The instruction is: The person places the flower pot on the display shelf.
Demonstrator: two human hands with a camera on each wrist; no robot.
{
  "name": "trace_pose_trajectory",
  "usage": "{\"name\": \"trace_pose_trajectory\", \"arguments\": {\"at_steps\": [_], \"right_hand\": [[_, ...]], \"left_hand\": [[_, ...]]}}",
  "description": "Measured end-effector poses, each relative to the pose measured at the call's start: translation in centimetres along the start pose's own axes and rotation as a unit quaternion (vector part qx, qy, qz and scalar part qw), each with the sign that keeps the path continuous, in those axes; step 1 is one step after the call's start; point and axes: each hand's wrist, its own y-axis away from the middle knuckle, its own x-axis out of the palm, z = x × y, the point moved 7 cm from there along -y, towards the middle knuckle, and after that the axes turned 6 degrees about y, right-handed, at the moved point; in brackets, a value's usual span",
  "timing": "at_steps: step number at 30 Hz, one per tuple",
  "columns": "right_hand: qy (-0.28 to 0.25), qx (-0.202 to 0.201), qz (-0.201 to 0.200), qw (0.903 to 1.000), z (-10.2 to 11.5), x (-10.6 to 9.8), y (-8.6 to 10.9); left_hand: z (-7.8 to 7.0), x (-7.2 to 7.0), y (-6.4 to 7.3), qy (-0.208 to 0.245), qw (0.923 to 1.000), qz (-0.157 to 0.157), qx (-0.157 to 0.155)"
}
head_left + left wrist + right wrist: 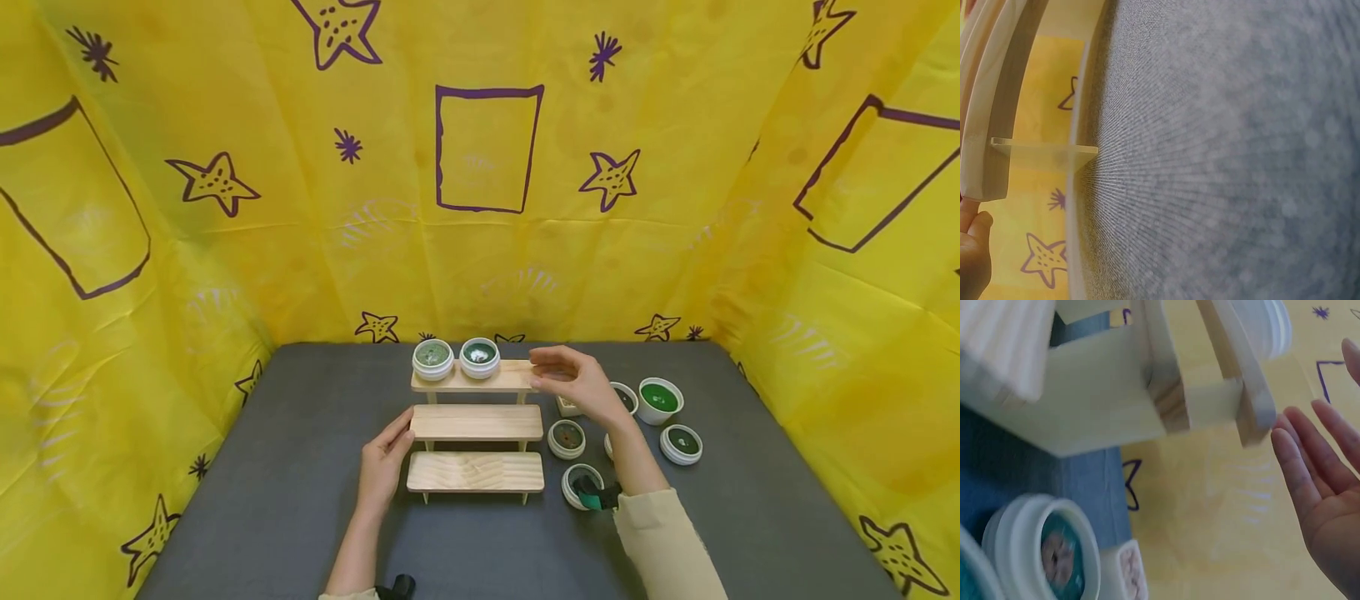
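Observation:
A three-tier wooden stand stands on the grey table. Two white jars, one holding pale green matter and one holding dark green matter, sit on the left and middle of its top tier. My left hand touches the left end of the middle tier, its fingertips against the wood. At the right end of the top tier is my right hand, fingers extended and nothing held. In the right wrist view, the fingertips come close to the shelf end; whether they touch is unclear.
Right of the stand are several white jars, among them a bright green one, a dark green one and a brownish one. My right forearm partly hides others. Yellow patterned cloth walls the table's back and sides.

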Motion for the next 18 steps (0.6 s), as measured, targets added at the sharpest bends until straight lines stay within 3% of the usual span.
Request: {"name": "trace_pose_trajectory", "arguments": {"at_steps": [8,18], "right_hand": [[0.005,-0.001,0.012,0.9999,-2.1,-1.6,3.1],[-0.003,-0.040,0.033,0.9986,-5.3,-2.7,5.8]], "left_hand": [[0.0,0.0,-0.1,0.005,1.0000,-0.001,-0.006],[0.0,0.1,0.0,0.009,0.9999,-0.003,-0.010]]}}
